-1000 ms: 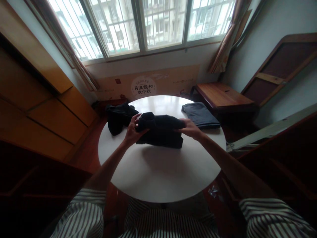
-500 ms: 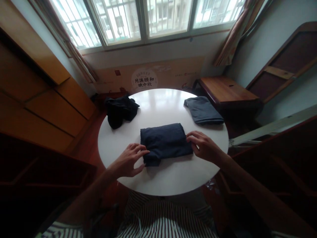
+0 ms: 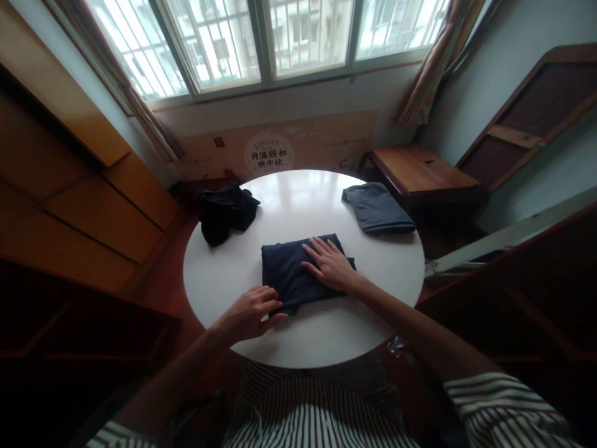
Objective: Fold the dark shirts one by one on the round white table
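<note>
A folded dark navy garment (image 3: 289, 274) lies on the round white table (image 3: 214, 280), in front of me. My right hand (image 3: 332, 266) rests flat on its right half, fingers spread. At the near left corner, my left hand (image 3: 256, 311) has its fingers and thumb closed around the edge of the cloth. A small flap of fabric shows beside the left thumb. Part of the garment's right side is hidden under my right hand.
A crumpled black garment (image 3: 226, 211) lies at the table's far left, partly over the edge. A folded grey garment (image 3: 380, 208) is at the far right. Beyond the table stand a low wooden table (image 3: 420, 168) and, on the left, wooden cabinets (image 3: 107, 211).
My right hand has left the garment's right edge and moved left onto its top, spreading flat. The left fingers and thumb have come closer together at the near corner. The view has shifted slightly.
</note>
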A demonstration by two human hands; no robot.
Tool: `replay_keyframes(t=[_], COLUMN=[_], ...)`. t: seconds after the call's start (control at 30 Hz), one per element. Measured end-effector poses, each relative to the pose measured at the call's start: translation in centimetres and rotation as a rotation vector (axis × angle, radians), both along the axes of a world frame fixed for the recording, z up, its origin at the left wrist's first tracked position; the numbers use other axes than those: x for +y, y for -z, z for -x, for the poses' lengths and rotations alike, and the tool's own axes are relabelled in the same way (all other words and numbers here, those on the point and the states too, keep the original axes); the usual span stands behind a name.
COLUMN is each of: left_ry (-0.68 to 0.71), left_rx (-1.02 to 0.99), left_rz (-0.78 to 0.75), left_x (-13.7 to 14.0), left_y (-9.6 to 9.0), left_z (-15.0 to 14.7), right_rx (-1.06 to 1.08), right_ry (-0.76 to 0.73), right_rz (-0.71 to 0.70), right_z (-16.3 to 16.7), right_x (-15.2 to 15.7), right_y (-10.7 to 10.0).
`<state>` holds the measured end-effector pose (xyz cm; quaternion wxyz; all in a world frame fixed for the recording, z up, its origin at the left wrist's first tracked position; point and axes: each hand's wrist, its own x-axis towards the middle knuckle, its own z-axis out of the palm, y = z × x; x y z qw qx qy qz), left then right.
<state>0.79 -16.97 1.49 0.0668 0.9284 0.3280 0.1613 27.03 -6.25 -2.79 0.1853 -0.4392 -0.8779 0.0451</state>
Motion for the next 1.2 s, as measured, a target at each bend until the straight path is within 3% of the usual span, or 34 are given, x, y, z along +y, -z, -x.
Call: replay_keyframes(t=[0.17, 0.3, 0.43, 0.53, 0.63, 0.8, 0.9, 0.97, 1.03, 1.1, 1.2], left_ry=[-0.091, -0.229, -0.19, -0.206, -0.204, -0.181, -0.188, -0.19, -0.175, -0.139, -0.075], left_rx=[0.012, 0.019, 0.07, 0.126, 0.131, 0.113, 0.11, 0.103, 0.093, 0.085, 0.081], left_rz=[-0.013, -0.038, -0.015, 0.021, 0.04, 0.049, 0.047, 0.046, 0.046, 0.047, 0.057], left_x=[2.4, 8.1, 11.6, 11.6, 10.9, 10.8, 10.9, 10.9, 10.8, 10.6, 10.5], left_y=[-2.6, -3.9, -1.3, 1.8, 3.4, 3.5, 3.4, 3.4, 3.3, 3.1, 2.7], left_z=[-1.6, -5.3, -9.5, -11.1, -11.3, -10.9, -10.9, -11.0, -11.0, -11.0, -11.0], right_rx=[0.389, 0.68, 0.946, 0.974, 0.926, 0.809, 0.557, 0.413, 0.358, 0.388, 0.557], right_ry=[0.297, 0.445, 0.507, 0.475, 0.406, 0.314, 0.271, 0.328, 0.394, 0.403, 0.323], right_rz=[0.067, 0.322, 0.656, 0.756, 0.799, 0.822, 0.596, 0.363, 0.24, 0.299, 0.531], right_z=[-3.2, -5.0, -4.9, -4.5, -4.2, -3.8, -4.2, -5.2, -6.7, -8.2, -9.4], right_x=[2.1, 3.7, 4.0, 3.9, 4.0, 4.0, 2.8, 1.6, 0.4, -0.6, -1.5], right_y=[-0.7, -2.1, -2.4, -2.6, -3.3, -4.5, -4.3, -3.8, -3.3, -2.8, -2.1])
